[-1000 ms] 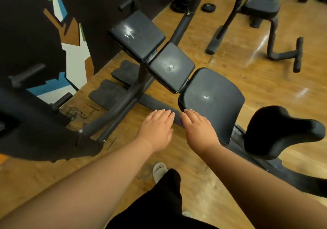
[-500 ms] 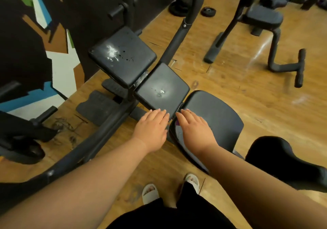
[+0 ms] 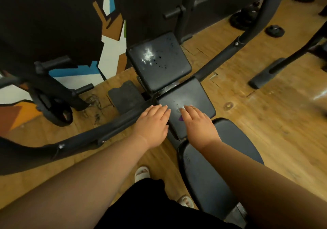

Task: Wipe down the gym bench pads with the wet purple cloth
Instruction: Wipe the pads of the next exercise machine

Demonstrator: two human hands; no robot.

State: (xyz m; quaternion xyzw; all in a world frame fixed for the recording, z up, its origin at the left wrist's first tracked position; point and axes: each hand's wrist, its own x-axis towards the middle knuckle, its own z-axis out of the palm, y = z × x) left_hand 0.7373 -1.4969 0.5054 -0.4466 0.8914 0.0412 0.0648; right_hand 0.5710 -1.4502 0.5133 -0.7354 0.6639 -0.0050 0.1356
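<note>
Right hand (image 3: 198, 124) flat, fingers straight — pressing purple cloth (image 3: 180, 118) onto middle pad (image 3: 194, 94); left hand (image 3: 153, 122) flat beside it, gripping nothing.

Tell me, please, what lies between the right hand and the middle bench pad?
The purple cloth, pressed under the right hand onto the middle pad; only a small corner shows in the head view.

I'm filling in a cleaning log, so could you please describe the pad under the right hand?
Find the black bench on the wooden floor. Of its three pads in a row, it is the middle pad, squarish, with the right hand resting on it. The far pad has bright white scuffs; the near pad is rounded.
</note>
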